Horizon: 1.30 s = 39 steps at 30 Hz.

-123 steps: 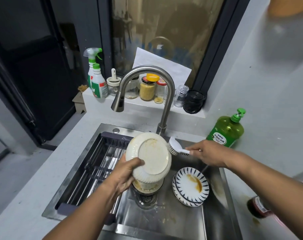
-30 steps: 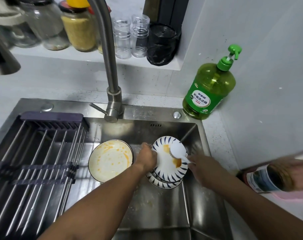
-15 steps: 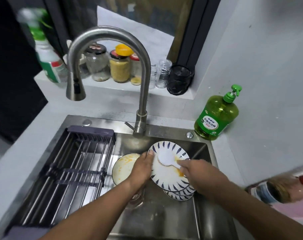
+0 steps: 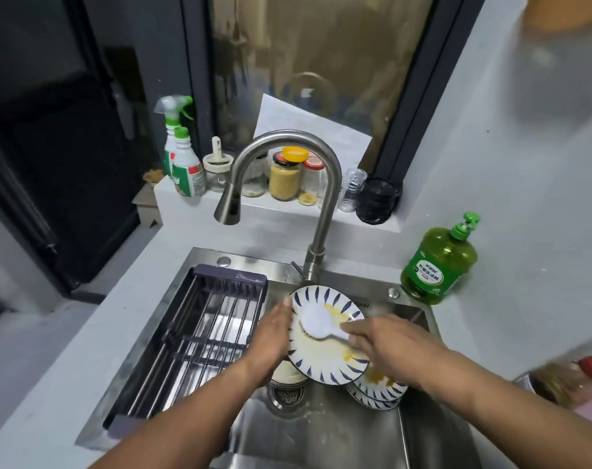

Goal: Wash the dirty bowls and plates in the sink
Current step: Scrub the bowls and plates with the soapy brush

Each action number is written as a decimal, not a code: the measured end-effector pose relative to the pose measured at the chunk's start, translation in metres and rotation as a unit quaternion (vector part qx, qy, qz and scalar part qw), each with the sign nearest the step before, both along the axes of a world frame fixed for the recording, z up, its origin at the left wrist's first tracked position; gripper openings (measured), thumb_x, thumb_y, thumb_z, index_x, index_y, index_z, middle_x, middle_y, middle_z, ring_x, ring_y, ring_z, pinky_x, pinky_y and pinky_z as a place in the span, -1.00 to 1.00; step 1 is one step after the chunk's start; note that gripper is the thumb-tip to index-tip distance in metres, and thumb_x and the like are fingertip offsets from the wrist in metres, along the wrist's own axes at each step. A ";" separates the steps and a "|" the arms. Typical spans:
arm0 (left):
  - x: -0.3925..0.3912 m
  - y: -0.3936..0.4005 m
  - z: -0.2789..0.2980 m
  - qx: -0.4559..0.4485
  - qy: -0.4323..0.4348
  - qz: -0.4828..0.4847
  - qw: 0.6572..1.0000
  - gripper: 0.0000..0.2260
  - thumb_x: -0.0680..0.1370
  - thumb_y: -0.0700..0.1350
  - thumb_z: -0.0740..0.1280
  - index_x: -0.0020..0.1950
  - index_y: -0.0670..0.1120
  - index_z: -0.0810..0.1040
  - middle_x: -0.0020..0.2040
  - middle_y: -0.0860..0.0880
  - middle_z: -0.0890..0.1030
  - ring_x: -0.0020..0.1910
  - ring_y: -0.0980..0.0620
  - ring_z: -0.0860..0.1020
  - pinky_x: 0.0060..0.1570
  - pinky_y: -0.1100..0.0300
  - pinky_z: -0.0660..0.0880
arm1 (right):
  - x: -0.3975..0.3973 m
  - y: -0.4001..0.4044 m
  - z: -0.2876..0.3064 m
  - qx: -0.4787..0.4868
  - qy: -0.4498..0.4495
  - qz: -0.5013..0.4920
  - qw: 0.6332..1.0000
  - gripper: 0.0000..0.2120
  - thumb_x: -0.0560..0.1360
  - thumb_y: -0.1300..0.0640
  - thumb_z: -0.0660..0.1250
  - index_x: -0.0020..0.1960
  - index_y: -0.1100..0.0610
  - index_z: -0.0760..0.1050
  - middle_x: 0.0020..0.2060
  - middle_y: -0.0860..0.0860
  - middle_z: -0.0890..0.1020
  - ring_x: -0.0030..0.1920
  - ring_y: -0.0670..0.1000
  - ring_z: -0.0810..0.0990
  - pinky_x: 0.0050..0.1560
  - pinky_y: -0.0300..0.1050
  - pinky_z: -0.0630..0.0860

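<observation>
My left hand [image 4: 270, 336] grips the left rim of a white plate with blue dashes [image 4: 325, 357], holding it tilted over the steel sink [image 4: 321, 434]. Orange sauce smears the plate. My right hand [image 4: 386, 346] holds a white dish brush [image 4: 316, 323], whose head lies against the plate's upper middle. Under the plate, a cream bowl [image 4: 286, 374] sits over the drain, mostly hidden. Two more blue-dashed plates [image 4: 379, 390] with sauce lie stacked in the sink to the right.
A dark drying rack [image 4: 199, 336] fills the sink's left half. The curved tap [image 4: 287, 184] arches above with no water running. A green soap bottle [image 4: 440, 262] stands on the counter at right. Jars and spray bottles [image 4: 182, 164] line the sill. A red-capped bottle [image 4: 578, 380] lies far right.
The plate has been lifted higher and tilted more toward me. The brush head has slid toward the plate's upper left. The camera has pulled back and up.
</observation>
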<state>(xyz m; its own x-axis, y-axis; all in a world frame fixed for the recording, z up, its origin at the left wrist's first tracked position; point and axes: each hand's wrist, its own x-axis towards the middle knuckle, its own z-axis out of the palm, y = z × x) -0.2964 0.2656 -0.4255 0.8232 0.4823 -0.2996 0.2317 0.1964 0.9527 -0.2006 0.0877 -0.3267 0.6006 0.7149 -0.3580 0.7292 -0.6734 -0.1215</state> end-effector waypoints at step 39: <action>-0.013 0.009 0.010 -0.061 -0.034 0.139 0.988 -0.53 0.62 0.32 0.12 0.34 0.03 0.44 0.28 0.04 0.55 0.26 0.00 0.52 0.30 -0.08 0.49 | -0.039 0.015 0.003 -0.003 0.021 -0.052 0.998 -0.78 0.63 -0.06 0.18 0.22 -0.13 0.51 0.12 -0.03 0.64 0.16 0.09 0.60 0.14 -0.06 0.52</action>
<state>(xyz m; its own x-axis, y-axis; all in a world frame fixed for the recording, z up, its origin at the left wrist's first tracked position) -0.3091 0.2749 -0.4153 0.6835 0.6564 -0.3193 0.0896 0.3587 0.9292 -0.2400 0.1024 -0.3242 0.6555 0.6474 -0.3888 0.6499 -0.7458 -0.1462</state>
